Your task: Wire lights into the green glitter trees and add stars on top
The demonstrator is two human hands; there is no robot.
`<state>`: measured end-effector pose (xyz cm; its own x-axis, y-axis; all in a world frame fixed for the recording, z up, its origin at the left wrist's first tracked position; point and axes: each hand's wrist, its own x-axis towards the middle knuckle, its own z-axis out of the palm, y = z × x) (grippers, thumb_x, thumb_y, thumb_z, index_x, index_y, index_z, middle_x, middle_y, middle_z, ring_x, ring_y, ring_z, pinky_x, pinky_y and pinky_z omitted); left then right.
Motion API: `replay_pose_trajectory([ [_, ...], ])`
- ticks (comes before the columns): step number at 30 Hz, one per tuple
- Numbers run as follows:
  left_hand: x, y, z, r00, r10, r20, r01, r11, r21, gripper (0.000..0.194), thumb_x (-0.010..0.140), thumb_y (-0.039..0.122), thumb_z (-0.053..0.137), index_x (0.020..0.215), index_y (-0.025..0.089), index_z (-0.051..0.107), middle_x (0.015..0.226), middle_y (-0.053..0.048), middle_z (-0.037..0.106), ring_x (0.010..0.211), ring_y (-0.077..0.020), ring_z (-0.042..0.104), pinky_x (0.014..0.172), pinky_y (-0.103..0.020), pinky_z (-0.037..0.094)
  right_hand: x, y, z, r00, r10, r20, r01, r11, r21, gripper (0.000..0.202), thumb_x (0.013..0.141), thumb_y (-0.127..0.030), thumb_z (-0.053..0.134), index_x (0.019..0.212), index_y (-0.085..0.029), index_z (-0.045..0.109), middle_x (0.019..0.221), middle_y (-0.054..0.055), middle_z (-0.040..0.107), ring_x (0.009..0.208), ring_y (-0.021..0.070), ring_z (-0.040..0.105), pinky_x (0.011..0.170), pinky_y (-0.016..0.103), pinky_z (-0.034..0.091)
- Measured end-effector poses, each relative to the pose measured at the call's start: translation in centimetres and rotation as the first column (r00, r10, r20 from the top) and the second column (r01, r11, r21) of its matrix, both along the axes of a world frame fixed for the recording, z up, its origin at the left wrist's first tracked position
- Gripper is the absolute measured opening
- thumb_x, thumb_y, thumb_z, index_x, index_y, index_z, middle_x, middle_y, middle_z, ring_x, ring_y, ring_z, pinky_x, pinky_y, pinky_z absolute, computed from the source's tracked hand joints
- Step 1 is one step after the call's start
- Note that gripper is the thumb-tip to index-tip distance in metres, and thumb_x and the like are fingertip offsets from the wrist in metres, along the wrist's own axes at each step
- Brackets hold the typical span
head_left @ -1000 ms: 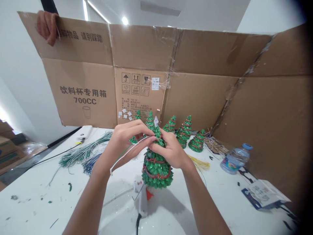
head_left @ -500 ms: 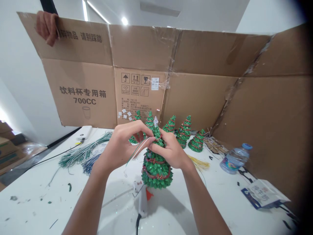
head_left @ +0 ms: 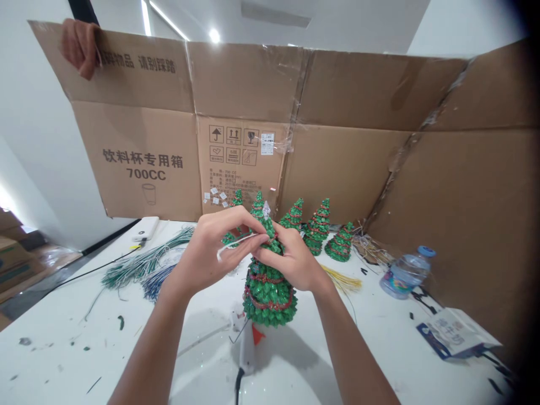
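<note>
A small green Christmas tree [head_left: 270, 292] with red garlands and a clear topper [head_left: 266, 210] is upright in front of me. Around its upper part wraps my right hand [head_left: 295, 259], thumb and fingers closed on it. My left hand [head_left: 211, 244] pinches a thin whitish wire or cord [head_left: 232, 246] against the tree's upper left side; the loose end loops back toward the palm. Fingertips hide where the cord meets the tree. Below the tree lies a white glue gun [head_left: 247, 351] with an orange trigger.
More green trees [head_left: 317, 228] stand behind. Bundles of green wire [head_left: 143, 261] and blue wire [head_left: 157, 281] lie left, yellow wire [head_left: 343, 280] right. A water bottle [head_left: 405, 274] and a packet [head_left: 455, 334] are further right. Another person's hand [head_left: 80, 49] grips the cardboard wall [head_left: 244, 84].
The cord's loose end has swung up from hanging downward to a curl near my left palm. Its pinched end and my left fingertips have shifted slightly right. The tree tilts slightly left.
</note>
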<state>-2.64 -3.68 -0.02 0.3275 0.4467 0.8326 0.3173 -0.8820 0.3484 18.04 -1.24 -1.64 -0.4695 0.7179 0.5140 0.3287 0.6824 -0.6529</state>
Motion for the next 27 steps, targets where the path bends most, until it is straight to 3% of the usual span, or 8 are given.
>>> replay_pose_trajectory([
  [5, -0.11, -0.13, 0.32, 1.0, 0.004, -0.023, -0.004, 1.0, 0.004, 0.007, 0.099, 0.025, 0.078, 0.103, 0.02, 0.08, 0.095, -0.003, 0.077, 0.083, -0.0143, 0.068, 0.073, -0.03, 0.056, 0.24, 0.14, -0.06, 1.0, 0.0, -0.017, 0.0, 1.0, 0.012, 0.03, 0.095, -0.05, 0.073, 0.101, -0.02, 0.068, 0.087, 0.0, 0.07, 0.082, 0.0216, 0.06, 0.076, 0.032, 0.048],
  [13, 0.59, 0.19, -0.25, 0.993, 0.022, 0.12, -0.017, 0.999, -0.04, 0.007, 0.097, 0.02, 0.08, 0.098, 0.02, 0.073, 0.092, 0.0, 0.078, 0.08, -0.0133, 0.074, 0.074, -0.026, 0.061, 0.11, -0.01, -0.01, 1.0, -0.003, -0.016, 0.003, 1.0, 0.012, 0.024, 0.097, -0.045, 0.073, 0.103, -0.021, 0.07, 0.084, 0.0, 0.07, 0.084, 0.0226, 0.062, 0.079, 0.033, 0.049],
  [20, 0.17, -0.23, -0.04, 0.999, 0.005, 0.045, -0.005, 1.0, 0.006, 0.013, 0.09, 0.018, 0.086, 0.097, 0.02, 0.076, 0.093, -0.001, 0.081, 0.077, -0.0145, 0.071, 0.071, -0.029, 0.059, 0.26, 0.21, -0.03, 1.0, -0.01, -0.004, 0.01, 1.0, 0.004, 0.033, 0.095, -0.053, 0.073, 0.099, -0.02, 0.067, 0.086, 0.001, 0.068, 0.081, 0.0213, 0.057, 0.075, 0.033, 0.046],
  [23, 0.31, 0.01, 0.06, 0.999, -0.014, 0.043, 0.012, 0.998, 0.058, 0.007, 0.093, 0.017, 0.084, 0.095, 0.02, 0.078, 0.094, -0.003, 0.081, 0.082, -0.0153, 0.073, 0.071, -0.028, 0.058, 0.25, 0.16, 0.0, 1.0, -0.007, -0.005, 0.007, 1.0, 0.005, 0.032, 0.096, -0.052, 0.072, 0.097, -0.021, 0.066, 0.085, 0.0, 0.066, 0.08, 0.0207, 0.056, 0.075, 0.032, 0.045],
  [27, 0.64, 0.4, 0.04, 0.998, 0.043, 0.055, -0.049, 0.993, 0.109, 0.004, 0.096, 0.02, 0.082, 0.093, 0.02, 0.081, 0.094, -0.003, 0.078, 0.081, -0.0134, 0.071, 0.068, -0.026, 0.057, 0.12, 0.01, 0.05, 1.0, -0.007, -0.004, 0.007, 1.0, 0.001, 0.028, 0.095, -0.048, 0.073, 0.096, -0.021, 0.066, 0.086, 0.0, 0.066, 0.08, 0.0199, 0.055, 0.075, 0.032, 0.045],
])
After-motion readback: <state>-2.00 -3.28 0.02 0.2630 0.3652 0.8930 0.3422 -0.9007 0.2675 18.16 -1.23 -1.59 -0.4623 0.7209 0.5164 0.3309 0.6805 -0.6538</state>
